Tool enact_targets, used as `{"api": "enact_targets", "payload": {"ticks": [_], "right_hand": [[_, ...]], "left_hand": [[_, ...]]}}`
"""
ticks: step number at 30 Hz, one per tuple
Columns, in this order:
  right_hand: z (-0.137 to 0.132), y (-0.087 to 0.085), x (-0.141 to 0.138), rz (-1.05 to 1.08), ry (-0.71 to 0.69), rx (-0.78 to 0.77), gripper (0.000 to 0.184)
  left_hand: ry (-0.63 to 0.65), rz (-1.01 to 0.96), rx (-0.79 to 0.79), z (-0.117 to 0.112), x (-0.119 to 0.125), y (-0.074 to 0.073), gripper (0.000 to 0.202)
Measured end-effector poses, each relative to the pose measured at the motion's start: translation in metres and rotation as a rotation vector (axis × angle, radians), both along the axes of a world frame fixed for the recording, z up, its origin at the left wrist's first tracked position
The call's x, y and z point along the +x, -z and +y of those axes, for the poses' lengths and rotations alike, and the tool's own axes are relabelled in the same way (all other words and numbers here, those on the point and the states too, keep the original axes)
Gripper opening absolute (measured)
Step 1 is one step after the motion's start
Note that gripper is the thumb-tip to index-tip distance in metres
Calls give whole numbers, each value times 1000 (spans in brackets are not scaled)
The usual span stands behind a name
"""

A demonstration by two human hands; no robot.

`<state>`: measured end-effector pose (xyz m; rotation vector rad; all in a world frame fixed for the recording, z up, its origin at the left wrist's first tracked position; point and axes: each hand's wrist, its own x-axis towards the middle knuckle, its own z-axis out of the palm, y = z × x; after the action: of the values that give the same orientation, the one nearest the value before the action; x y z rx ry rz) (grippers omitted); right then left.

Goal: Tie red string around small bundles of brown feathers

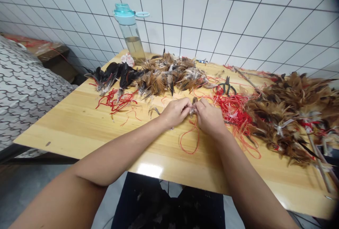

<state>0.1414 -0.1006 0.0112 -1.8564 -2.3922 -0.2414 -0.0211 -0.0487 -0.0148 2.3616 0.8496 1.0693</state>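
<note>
My left hand (177,112) and my right hand (209,118) meet over the table, their fingertips pinched together. Between them is a small feather bundle (195,100), its brown tip poking up beyond the fingers and its pale quill ends showing below. A red string (190,151) hangs from that spot and lies in a loop on the wood. The fingers hide exactly how string and feathers meet. Just right of my right hand is a tangled heap of red string (233,110). Green-handled pliers (227,87) rest behind it.
Brown feathers (164,75) are piled at the back, beside black feather bundles (113,73) and red strings (119,102). A water bottle (134,42) stands near the tiled wall. Large feather dusters (293,105) with sticks cover the right side of the table (106,140).
</note>
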Motion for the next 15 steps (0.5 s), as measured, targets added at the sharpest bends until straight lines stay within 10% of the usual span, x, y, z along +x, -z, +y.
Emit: {"api": "enact_targets", "payload": {"ticks": [15], "right_hand": [[5, 4, 4, 109, 53, -34, 30]], "left_hand": [[20, 38, 27, -2, -1, -1, 11]]}}
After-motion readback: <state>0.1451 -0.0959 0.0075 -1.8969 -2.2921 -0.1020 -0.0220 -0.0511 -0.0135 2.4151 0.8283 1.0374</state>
